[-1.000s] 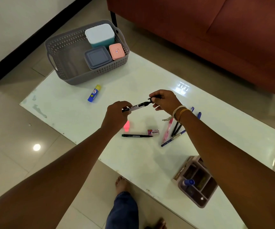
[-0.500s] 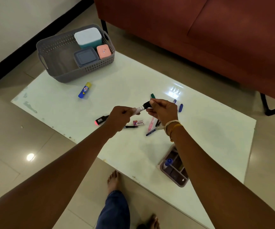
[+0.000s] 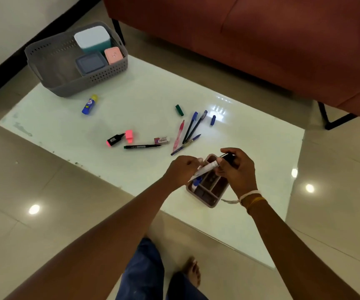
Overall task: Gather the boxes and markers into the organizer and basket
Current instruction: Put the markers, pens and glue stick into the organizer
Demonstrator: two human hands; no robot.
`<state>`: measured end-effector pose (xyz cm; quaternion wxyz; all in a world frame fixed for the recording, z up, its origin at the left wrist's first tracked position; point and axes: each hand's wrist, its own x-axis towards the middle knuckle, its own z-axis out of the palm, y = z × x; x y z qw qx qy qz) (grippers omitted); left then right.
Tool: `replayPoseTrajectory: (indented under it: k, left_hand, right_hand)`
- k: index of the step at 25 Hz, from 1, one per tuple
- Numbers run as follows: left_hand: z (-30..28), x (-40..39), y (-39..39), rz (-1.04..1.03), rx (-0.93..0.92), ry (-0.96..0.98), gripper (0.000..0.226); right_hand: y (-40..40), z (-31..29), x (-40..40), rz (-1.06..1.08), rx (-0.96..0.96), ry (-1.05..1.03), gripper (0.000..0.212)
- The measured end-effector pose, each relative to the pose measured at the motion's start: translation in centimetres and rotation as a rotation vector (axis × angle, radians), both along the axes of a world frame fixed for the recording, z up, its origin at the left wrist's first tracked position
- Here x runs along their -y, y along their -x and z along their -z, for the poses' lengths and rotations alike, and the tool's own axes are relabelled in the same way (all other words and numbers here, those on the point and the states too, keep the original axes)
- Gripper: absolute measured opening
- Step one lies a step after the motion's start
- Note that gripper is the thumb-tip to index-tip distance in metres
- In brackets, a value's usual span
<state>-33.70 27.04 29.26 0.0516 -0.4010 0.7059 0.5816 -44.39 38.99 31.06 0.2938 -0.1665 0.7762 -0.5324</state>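
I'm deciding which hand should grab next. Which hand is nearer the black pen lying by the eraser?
Left. The left hand sits just below and right of the black pen; the right hand is farther right, above the organizer. Both hold a marker.

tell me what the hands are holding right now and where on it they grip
Both hold one white marker above the organizer: the left hand grips its lower end, and the right hand grips the black cap end.

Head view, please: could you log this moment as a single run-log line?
step: placing marker | left hand: holds marker | right hand: holds marker | position: over organizer | basket: three boxes
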Motion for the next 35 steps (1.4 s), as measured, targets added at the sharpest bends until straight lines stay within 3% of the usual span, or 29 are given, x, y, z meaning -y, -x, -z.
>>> replayPoseTrajectory:
  k: [4, 8, 14, 19, 29, 32, 35]
  left_hand:
    - [1.7, -2.8, -0.3, -0.068, 0.044, 0.197, 0.032]
    - [2.9, -3.5, -1.0, -0.102, 0.032, 0.166, 0.031]
    - [3.1, -3.2, -1.8, -0.145, 0.010, 0.202, 0.033]
    - [2.7, -1.5, -3.2, -0.169, 0.003, 0.147, 0.030]
    - [3.3, 8.1, -6.5, -0.319, 0.091, 0.130, 0.025]
    - [4.4, 11.0, -7.9, -0.353, 0.148, 0.140, 0.023]
    - [5.7, 13.5, -8.5, -0.337, 0.193, 0.206, 0.022]
  right_hand:
    - [-0.1, 1.1, -3.6, 0.051, -0.195, -0.002, 0.028]
    - [-1.1, 1.2, -4.4, -0.107, -0.355, -0.088, 0.029]
    - [-3.5, 2.3, -3.0, -0.365, -0.356, -0.328, 0.017]
    - [-3.2, 1.9, -0.3, -0.617, -0.345, -0.668, 0.023]
    - [-3.0, 3.5, 11.5, -0.513, -0.359, -0.532, 0.021]
    - [-4.0, 5.7, 15.2, -0.570, -0.348, -0.594, 0.024]
    - [-4.3, 7.6, 18.0, -0.648, -0.461, -0.640, 0.035]
